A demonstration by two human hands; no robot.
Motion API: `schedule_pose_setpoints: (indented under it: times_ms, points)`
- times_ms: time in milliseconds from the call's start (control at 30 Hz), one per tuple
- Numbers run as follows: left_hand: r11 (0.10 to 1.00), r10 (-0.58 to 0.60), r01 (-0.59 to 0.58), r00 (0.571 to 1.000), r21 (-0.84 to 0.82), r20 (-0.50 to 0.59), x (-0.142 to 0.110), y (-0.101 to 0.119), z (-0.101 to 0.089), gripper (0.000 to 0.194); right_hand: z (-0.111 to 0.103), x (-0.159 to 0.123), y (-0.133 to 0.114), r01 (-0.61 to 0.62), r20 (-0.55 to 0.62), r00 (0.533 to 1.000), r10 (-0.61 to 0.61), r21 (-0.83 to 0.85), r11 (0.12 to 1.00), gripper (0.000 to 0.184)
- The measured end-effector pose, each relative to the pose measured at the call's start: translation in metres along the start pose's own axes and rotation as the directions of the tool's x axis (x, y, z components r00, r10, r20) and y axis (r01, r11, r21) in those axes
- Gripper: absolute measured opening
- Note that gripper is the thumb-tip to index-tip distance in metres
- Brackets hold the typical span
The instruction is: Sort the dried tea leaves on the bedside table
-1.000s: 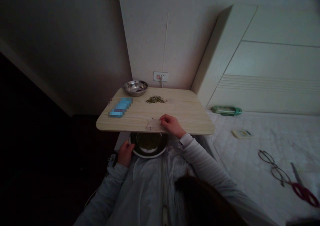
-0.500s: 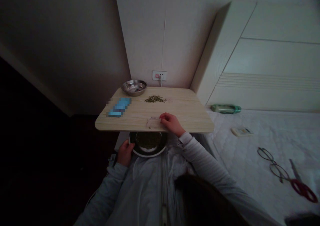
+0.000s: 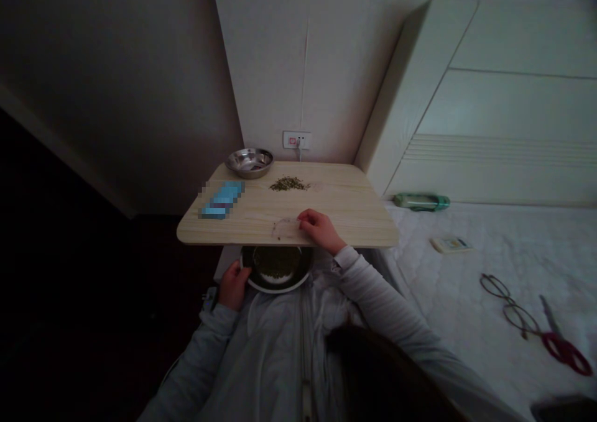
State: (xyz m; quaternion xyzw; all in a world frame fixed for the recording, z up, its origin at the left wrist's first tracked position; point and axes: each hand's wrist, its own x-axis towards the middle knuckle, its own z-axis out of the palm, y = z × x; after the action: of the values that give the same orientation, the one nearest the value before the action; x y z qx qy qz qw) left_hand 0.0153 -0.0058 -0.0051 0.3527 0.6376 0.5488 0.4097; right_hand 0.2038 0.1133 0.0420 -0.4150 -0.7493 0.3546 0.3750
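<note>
My left hand (image 3: 234, 283) is closed on the left rim of a dark plate with a white edge (image 3: 278, 289). The plate sits over my lap, just under the table's front edge, with a layer of small dark-green bits (image 3: 278, 261) in it. Above the tabletop, my right hand (image 3: 319, 228) has thumb and fingers pinched at the edge of a thin, clear, round-edged piece (image 3: 285, 228). A few dark specks show on or under that piece; its exact kind is unclear. Farther back on the table lies a loose pile of green bits (image 3: 289, 184).
A steel bowl (image 3: 250, 163) stands at the back left of the wooden table (image 3: 354, 207), behind a blurred-out blue object (image 3: 222, 200). On the bed at right lie a green bottle (image 3: 421, 202), a small pale box (image 3: 450, 245), glasses (image 3: 510, 304) and red-handled scissors (image 3: 565, 351).
Both hands keep the same places and grips. The whole view has shifted very slightly; nothing else has visibly moved.
</note>
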Motion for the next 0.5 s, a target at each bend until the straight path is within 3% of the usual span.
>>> schedule_pose_setpoints:
  times_ms: [500]
  points:
    - [1.0, -0.014, 0.015, 1.0, -0.018, 0.012, 0.0014, -0.0037, -0.0007, 0.012, 0.0015, 0.0003, 0.0016, 0.017, 0.032, 0.999, -0.017, 0.002, 1.0, 0.017]
